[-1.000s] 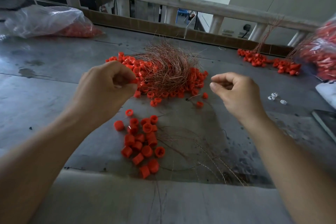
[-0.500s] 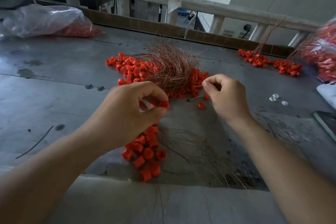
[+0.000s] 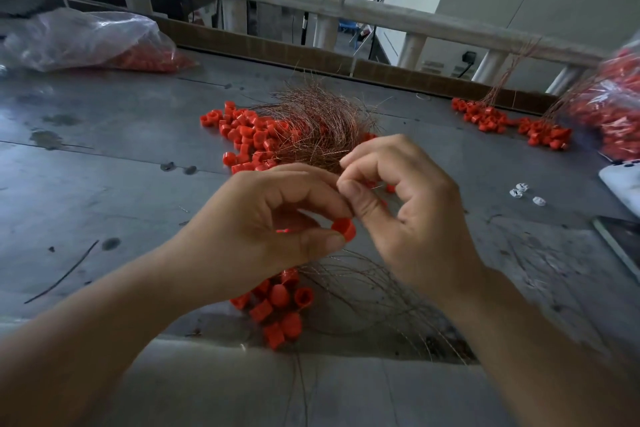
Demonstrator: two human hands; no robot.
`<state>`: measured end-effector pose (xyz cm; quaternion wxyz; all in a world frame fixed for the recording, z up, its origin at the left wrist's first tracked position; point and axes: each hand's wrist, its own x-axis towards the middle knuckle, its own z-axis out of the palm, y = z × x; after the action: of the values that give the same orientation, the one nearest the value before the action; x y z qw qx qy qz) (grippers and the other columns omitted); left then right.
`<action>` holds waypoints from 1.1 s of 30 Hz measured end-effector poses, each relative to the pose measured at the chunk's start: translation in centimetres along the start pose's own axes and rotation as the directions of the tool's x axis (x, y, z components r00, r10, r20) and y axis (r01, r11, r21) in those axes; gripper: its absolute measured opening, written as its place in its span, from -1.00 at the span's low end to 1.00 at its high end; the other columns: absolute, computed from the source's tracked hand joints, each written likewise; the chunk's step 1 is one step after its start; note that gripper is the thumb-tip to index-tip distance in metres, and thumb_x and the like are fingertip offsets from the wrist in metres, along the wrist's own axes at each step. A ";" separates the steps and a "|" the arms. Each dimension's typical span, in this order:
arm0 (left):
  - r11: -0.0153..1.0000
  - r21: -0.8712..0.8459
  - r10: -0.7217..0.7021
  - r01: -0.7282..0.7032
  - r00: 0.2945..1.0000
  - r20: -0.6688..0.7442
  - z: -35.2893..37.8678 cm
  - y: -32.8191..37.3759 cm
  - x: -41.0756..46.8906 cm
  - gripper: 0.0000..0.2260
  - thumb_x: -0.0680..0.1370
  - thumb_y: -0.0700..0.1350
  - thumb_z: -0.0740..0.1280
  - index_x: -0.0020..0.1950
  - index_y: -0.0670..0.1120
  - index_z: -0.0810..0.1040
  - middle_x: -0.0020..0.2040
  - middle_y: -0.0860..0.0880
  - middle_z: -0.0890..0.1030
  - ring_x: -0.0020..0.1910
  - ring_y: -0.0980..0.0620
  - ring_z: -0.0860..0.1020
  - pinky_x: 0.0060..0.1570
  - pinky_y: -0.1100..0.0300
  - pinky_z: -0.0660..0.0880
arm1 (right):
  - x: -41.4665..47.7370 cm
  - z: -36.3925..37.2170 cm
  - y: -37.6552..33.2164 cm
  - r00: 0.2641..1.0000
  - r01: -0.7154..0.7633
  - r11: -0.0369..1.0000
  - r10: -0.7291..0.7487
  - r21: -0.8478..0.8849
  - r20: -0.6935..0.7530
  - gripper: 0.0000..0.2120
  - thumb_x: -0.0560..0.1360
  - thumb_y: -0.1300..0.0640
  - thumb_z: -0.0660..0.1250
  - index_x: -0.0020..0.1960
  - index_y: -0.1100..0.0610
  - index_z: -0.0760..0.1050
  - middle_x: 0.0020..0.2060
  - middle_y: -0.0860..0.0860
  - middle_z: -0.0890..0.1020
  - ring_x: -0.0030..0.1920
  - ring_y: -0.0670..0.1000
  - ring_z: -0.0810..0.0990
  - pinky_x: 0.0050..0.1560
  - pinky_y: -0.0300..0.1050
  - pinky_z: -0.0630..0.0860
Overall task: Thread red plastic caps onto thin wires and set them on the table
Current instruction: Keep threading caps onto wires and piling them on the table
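Apart a second ago, our left hand point(image 3: 277, 218) and right hand point(image 3: 408, 204) now meet over the table's point(image 3: 104, 184) near edge. Left fingers point(image 3: 325, 241) pinch a cap point(image 3: 344, 228), and right fingers point(image 3: 360, 201) pinch a wire point(image 3: 375, 186) just beside it. We judge threading is about to begin.

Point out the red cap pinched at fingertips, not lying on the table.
The cap between the left hand's thumb and forefinger; the piled caps rest on the table.

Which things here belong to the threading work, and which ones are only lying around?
In use: cap in left hand, wire in right hand, wire tangle, cap heap.
Lying about: white bits, phone.
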<state>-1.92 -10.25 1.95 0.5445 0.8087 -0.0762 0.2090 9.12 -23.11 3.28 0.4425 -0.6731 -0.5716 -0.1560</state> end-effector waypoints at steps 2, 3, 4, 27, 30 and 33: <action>0.996 -0.084 0.005 -0.005 1.000 -0.005 -0.1 0.1 0.0 -0.84 0.34 -0.06 0.43 -0.13 -0.07 0.64 -0.07 0.03 0.63 -0.12 0.14 0.61 -0.13 0.38 0.50 | -0.2 0.0 -0.1 0.997 -0.072 0.987 0.067 0.143 0.043 -0.92 0.48 0.16 0.29 -0.06 0.15 0.52 -0.11 -0.06 0.56 -0.02 -0.17 0.51 0.01 -0.40 0.39; 0.989 -0.147 0.000 -0.001 1.000 -0.009 -0.2 0.2 -0.1 -0.83 0.33 -0.06 0.45 -0.13 -0.08 0.64 -0.10 0.03 0.65 -0.14 0.15 0.62 -0.15 0.38 0.50 | -0.2 0.0 -0.2 0.986 -0.155 0.955 0.134 0.254 0.101 -0.85 0.50 0.07 0.27 0.04 0.09 0.48 -0.05 -0.09 0.57 0.03 -0.18 0.53 0.05 -0.36 0.42; 0.977 -0.214 -0.005 0.001 1.000 -0.016 -0.3 0.3 -0.1 -0.80 0.31 -0.04 0.47 -0.12 -0.07 0.64 -0.11 0.03 0.66 -0.14 0.14 0.62 -0.16 0.37 0.51 | -0.2 -0.2 -0.3 0.966 -0.237 0.904 0.182 0.356 0.182 -0.76 0.52 -0.03 0.23 0.13 0.04 0.43 0.00 -0.11 0.58 0.08 -0.18 0.54 0.07 -0.32 0.45; 0.930 -0.362 -0.158 0.060 0.956 -0.246 -0.5 0.6 0.4 -0.76 0.24 -0.21 0.39 -0.11 -0.13 0.66 -0.20 -0.07 0.69 -0.25 0.04 0.67 -0.29 0.32 0.55 | 0.4 -1.9 0.6 0.991 -0.122 0.992 0.120 0.028 0.052 -0.93 0.45 0.17 0.31 -0.20 0.05 0.54 -0.32 -0.12 0.54 -0.30 -0.17 0.49 -0.27 -0.43 0.37; 0.953 -0.289 -0.169 0.088 0.949 -0.267 -0.4 0.7 0.5 -0.74 0.21 -0.26 0.37 -0.13 -0.09 0.62 -0.25 0.01 0.69 -0.32 0.14 0.64 -0.28 0.40 0.52 | 0.4 -1.9 0.6 0.987 -0.164 0.981 0.163 0.104 0.014 -0.90 0.46 0.14 0.28 -0.21 -0.03 0.47 -0.34 -0.17 0.51 -0.30 -0.24 0.48 -0.26 -0.44 0.37; 0.957 -0.271 -0.177 0.102 0.946 -0.272 -0.3 0.8 0.5 -0.74 0.20 -0.25 0.38 -0.14 -0.08 0.60 -0.27 0.05 0.69 -0.31 0.17 0.64 -0.28 0.42 0.51 | 0.3 -1.7 0.3 0.984 -0.178 0.971 0.179 0.163 0.009 -0.90 0.47 0.12 0.26 -0.20 -0.05 0.45 -0.37 -0.19 0.49 -0.31 -0.24 0.47 -0.28 -0.44 0.37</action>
<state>-1.86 -10.26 2.90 0.6619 0.6960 0.0373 0.2758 9.94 -24.15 4.35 0.5098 -0.6829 -0.5185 -0.0703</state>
